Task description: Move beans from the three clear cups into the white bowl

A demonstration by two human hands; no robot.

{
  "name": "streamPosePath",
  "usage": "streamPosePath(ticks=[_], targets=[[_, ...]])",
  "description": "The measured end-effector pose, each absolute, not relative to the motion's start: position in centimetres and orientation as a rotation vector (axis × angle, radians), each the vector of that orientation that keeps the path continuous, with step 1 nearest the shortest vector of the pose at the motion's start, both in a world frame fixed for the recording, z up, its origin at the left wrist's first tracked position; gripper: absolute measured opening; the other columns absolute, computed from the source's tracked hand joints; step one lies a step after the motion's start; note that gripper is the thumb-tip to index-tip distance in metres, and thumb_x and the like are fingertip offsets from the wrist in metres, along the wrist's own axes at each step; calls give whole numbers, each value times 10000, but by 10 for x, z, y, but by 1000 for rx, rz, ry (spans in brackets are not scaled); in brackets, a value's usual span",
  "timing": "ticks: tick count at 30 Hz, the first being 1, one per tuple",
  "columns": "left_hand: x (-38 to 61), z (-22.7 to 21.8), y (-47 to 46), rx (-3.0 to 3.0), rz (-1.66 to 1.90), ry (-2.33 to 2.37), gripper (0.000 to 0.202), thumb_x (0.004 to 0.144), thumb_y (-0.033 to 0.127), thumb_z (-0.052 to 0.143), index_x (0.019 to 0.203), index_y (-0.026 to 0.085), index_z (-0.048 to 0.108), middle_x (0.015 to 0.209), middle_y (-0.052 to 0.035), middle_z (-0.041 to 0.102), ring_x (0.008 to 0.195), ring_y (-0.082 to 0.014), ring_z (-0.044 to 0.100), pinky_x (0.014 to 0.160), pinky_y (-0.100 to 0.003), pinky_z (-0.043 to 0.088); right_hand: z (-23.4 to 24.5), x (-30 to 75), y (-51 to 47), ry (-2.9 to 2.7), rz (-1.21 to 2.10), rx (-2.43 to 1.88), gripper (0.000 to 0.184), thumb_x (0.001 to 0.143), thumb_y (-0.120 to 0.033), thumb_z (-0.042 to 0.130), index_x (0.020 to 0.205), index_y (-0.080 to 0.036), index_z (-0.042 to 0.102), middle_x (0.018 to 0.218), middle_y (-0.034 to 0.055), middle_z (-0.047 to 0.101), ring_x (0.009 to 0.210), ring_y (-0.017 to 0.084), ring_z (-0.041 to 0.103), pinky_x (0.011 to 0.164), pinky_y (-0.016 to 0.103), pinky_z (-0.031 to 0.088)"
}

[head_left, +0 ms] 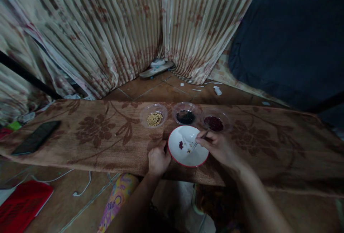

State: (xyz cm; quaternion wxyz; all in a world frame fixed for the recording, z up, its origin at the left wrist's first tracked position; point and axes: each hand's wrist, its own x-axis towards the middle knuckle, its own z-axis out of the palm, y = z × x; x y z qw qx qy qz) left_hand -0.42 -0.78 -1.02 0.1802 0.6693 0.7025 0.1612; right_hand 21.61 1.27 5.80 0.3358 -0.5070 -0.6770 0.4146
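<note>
A white bowl (188, 159) with a red rim rests on the cloth-covered table. A small cluster of dark red beans (181, 145) and a few pale yellowish beans (189, 150) lie inside it. My left hand (159, 158) is closed at the bowl's left rim, its fingertips partly hidden. Over the right side, my right hand (215, 145) pinches slim metal tweezers (194, 147), tips down among the pale beans. Behind the bowl stand three clear plastic bowls, holding yellow soybeans (154, 119), black beans (186, 117) and dark red beans (213, 122).
A dark phone (37, 138) lies at the table's left end. The brown flowered cloth (102, 154) covers the long narrow table. Striped curtains (129, 28) hang beyond it, with small white scraps (217, 90) on the tiled floor. A red bag (25, 204) lies at lower left.
</note>
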Motion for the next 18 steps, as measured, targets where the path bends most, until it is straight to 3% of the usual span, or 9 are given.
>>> streamPosePath(ticks=[18], targets=[[-3,-9,-8,1876,456,1977,225,848,319,436,945,237,623,813,-8,684,736,-125,611,642,-214,347,45,203,17,-1962,992,-1425,302,840,-463,508,827,-188,633,748,7,663,602,138,553,547,229,396]])
